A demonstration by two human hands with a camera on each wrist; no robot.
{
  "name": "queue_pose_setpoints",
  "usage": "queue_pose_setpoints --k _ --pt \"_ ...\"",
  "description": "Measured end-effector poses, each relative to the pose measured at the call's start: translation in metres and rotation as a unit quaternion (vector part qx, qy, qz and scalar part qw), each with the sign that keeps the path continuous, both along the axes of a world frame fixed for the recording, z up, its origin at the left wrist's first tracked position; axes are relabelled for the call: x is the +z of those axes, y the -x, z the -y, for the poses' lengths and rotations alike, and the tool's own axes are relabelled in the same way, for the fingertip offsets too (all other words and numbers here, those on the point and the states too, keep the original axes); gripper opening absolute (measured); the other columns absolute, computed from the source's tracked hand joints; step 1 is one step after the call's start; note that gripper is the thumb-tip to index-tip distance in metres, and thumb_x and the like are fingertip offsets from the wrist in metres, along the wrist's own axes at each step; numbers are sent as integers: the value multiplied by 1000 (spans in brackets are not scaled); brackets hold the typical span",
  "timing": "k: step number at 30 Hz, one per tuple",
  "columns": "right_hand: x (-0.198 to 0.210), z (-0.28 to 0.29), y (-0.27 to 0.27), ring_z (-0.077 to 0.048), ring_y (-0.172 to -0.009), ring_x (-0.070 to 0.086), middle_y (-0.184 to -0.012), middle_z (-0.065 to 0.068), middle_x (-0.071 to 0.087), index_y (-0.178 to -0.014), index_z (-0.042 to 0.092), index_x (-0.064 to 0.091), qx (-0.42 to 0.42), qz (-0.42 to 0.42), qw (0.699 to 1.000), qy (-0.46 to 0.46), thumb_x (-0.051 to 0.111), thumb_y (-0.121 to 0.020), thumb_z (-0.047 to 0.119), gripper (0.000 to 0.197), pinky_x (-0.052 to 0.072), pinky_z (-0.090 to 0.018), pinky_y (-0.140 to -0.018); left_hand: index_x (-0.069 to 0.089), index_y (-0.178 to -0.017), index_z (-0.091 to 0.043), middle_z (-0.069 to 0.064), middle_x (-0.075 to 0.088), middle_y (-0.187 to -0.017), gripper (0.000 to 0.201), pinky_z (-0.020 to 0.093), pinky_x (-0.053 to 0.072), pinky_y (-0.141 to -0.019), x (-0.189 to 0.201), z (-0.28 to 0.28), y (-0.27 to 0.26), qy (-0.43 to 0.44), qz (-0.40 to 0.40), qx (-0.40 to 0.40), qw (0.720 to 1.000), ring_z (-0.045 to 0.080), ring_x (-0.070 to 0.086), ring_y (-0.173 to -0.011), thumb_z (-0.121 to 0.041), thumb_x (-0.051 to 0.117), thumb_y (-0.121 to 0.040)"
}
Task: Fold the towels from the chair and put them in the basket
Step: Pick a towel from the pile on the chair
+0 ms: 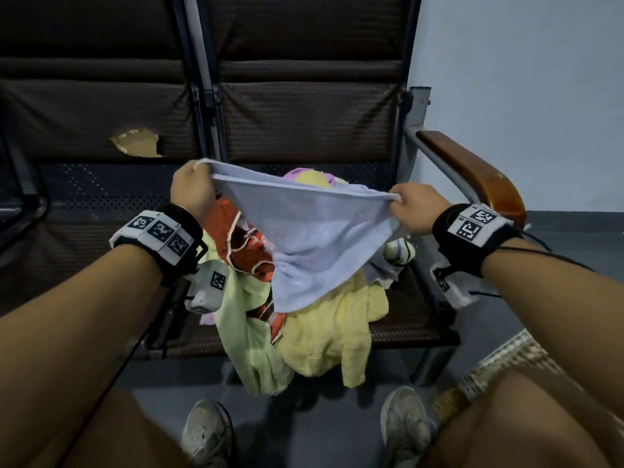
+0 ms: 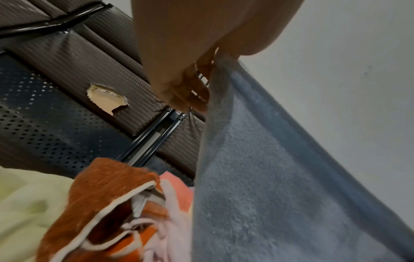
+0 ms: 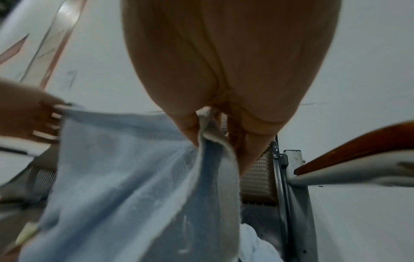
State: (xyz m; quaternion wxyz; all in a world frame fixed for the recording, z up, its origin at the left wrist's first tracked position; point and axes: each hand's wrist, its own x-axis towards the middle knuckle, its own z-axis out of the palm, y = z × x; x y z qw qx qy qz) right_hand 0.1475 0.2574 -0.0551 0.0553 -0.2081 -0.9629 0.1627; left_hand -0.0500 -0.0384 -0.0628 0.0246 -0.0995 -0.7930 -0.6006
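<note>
I hold a light blue towel [image 1: 304, 231] stretched in the air above the chair seat [image 1: 405, 319]. My left hand [image 1: 194, 189] pinches its left top corner and my right hand [image 1: 413, 206] pinches the right one. The towel [image 2: 257, 177] hangs down from my left fingers [image 2: 192, 92] in the left wrist view. In the right wrist view the towel [image 3: 125, 168] spreads between my right fingers [image 3: 192, 131] and my left hand [image 3: 33, 120]. Below it a pile lies on the seat: an orange towel [image 1: 246, 244], a pale green one [image 1: 250, 339] and a yellow one [image 1: 324, 332].
A wooden armrest [image 1: 472, 170] on a grey metal frame stands right of the seat. The neighbouring backrest has a torn hole [image 1: 136, 146]. A woven basket [image 1: 489, 366] sits on the floor at the lower right, by my right knee. My shoes [image 1: 207, 434] rest on the grey floor.
</note>
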Motion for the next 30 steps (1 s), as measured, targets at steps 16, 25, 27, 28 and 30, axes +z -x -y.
queue_pose_setpoints --k 16,25,27,28,30 --pt "118 0 -14 -18 -67 42 -72 -9 46 -71 1 52 -29 -205 961 185 57 -89 41 44 34 -32 -63 70 -103 -2 18 71 -108 20 40 54 -85 90 8 -14 -106 20 -156 982 30 68 -95 -10 73 -85" --pt "112 4 -14 -27 -74 56 -77 -15 58 -73 3 61 -65 -200 926 312 58 -88 16 20 43 -35 -67 75 -84 -9 9 75 -89 34 30 58 -57 73 6 -12 -78 41 -77 993 21 71 -78 -43 78 -80" --pt "112 11 -7 -27 -71 58 -73 -12 61 -74 9 60 -108 -205 906 353 61 -85 22 17 46 -32 -63 72 -96 -2 12 74 -98 45 41 62 -76 76 -5 -15 -92 64 -50 993 26 70 -89 -45 75 -83" --pt "111 16 -5 -28 -71 63 -73 -8 67 -78 7 63 -116 -202 902 365 64 -85 26 21 52 -30 -62 70 -102 1 14 72 -105 49 45 58 -87 78 -10 -17 -101 78 -38 991 28 69 -97 -45 73 -84" --pt "109 24 1 -27 -80 71 -88 -9 75 -96 1 69 -114 -189 891 397 68 -89 32 32 59 -34 -72 68 -101 1 15 70 -105 46 42 55 -90 84 -23 -25 -128 105 -37 986 29 67 -100 -43 70 -87"
